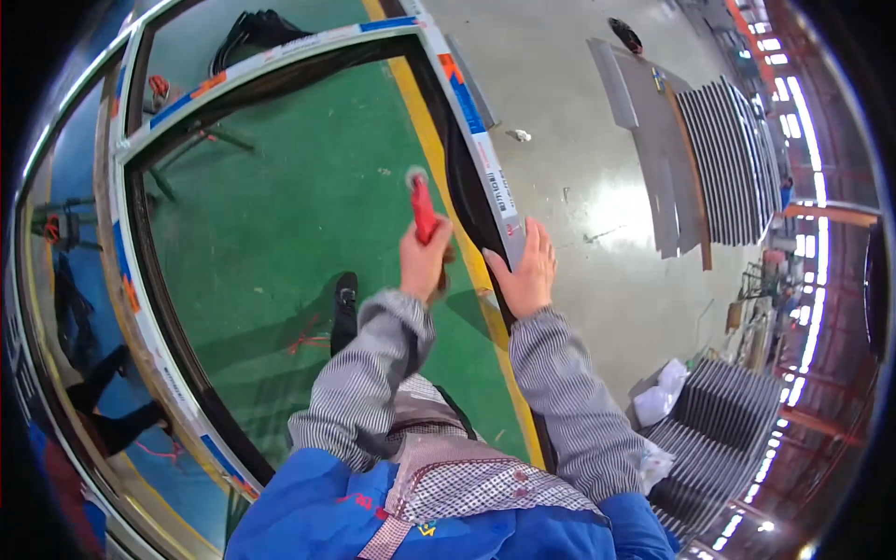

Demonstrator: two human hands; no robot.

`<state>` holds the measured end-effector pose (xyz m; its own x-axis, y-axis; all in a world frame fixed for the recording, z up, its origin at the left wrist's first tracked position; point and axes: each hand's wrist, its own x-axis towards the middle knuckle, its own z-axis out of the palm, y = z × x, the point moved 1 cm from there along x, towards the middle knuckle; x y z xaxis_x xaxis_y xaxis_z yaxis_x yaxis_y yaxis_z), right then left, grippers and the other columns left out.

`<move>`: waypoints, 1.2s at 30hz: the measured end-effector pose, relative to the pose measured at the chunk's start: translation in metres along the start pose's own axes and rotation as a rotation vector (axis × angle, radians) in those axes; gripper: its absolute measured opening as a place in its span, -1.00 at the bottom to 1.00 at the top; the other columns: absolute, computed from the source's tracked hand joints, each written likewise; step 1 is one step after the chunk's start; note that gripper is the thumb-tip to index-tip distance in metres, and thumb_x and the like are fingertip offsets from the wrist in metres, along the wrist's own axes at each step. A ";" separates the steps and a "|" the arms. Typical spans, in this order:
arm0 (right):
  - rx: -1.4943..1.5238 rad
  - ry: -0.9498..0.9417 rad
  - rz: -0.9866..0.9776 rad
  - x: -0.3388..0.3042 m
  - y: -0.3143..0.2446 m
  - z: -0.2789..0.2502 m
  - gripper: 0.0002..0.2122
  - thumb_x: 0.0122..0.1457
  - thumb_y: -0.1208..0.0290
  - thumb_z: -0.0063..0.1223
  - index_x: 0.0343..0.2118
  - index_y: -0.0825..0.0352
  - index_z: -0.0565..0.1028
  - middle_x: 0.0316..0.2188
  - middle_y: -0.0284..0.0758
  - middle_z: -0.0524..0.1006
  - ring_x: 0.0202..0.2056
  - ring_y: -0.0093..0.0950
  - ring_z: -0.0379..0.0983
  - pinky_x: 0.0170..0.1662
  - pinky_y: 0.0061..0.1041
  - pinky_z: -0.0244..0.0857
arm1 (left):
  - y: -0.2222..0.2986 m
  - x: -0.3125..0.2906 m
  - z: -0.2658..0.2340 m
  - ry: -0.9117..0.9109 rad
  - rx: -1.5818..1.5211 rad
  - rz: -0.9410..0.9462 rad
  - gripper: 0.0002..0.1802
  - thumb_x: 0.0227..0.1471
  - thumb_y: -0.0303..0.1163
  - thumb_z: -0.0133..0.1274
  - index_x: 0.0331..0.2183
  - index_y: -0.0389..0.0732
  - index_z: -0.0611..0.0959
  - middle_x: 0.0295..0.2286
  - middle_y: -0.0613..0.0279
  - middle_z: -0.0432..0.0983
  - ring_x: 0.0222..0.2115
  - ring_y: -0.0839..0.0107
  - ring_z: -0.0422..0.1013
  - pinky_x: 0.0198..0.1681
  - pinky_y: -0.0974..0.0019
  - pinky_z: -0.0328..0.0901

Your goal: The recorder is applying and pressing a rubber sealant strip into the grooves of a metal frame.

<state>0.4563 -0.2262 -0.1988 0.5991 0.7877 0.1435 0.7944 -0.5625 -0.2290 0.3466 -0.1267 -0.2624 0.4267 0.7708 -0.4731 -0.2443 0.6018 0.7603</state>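
My left hand (pixel 425 261) is closed round a red-handled tool (pixel 423 207) with a pale, round, wheel-like tip, held over the opening of a large frame. The tip is slightly blurred, and I cannot tell its exact kind. My right hand (pixel 530 273) lies on the right bar of the pale frame (pixel 474 131), its thumb spread from the fingers and holding nothing. Tape in blue, white and orange covers parts of that bar. Along its inner side runs a loose-looking black strip (pixel 458 173), passing close to my right thumb.
A second frame section stands at the left, with another person's dark-clothed leg (pixel 103 378) near it. Dark cables (pixel 257 37) lie at the top. Stacked striped profiles (pixel 733 163) and a white plastic bag (pixel 661 392) are on the right. A yellow line (pixel 420 112) crosses the green floor.
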 end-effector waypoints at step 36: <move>0.060 0.077 0.290 0.041 -0.015 0.035 -0.67 -0.04 0.32 0.21 -0.28 0.42 0.40 -0.45 -0.13 0.50 -0.42 -0.22 0.45 -0.30 -0.36 0.30 | -0.005 0.081 0.038 -0.114 0.313 0.073 -0.75 -0.16 -0.45 0.17 -0.35 -0.28 0.55 -0.56 -0.08 0.49 -0.48 -0.01 0.44 -0.40 0.20 0.29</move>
<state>0.4651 -0.1770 -0.2228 0.8078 0.5735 0.1361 0.5830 -0.7436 -0.3273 0.4156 -0.0753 -0.2878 0.5172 0.7704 -0.3729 -0.0062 0.4391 0.8984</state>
